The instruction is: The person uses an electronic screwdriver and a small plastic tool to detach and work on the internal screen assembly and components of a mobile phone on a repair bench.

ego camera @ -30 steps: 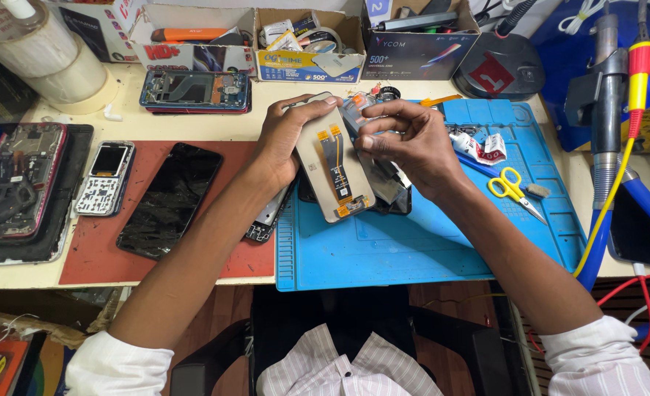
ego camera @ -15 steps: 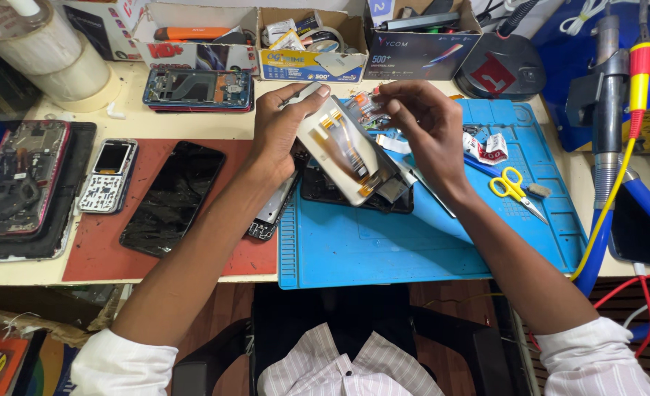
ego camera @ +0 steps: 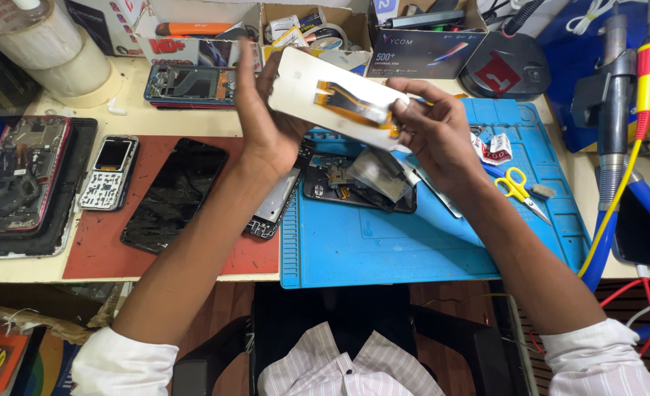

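White phone panel [ego camera: 318,92] with orange flex cable, raised above the blue mat [ego camera: 413,242], tilted. Gripped at its left edge by the left hand [ego camera: 266,121], pinched at its right end by the right hand [ego camera: 431,136]. Below, opened phone body [ego camera: 340,187] on mat; yellow scissors [ego camera: 515,187] near, on the surface.

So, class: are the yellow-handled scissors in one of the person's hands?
No: the scissors lie on the blue mat, while both the left hand and right hand hold the white panel.
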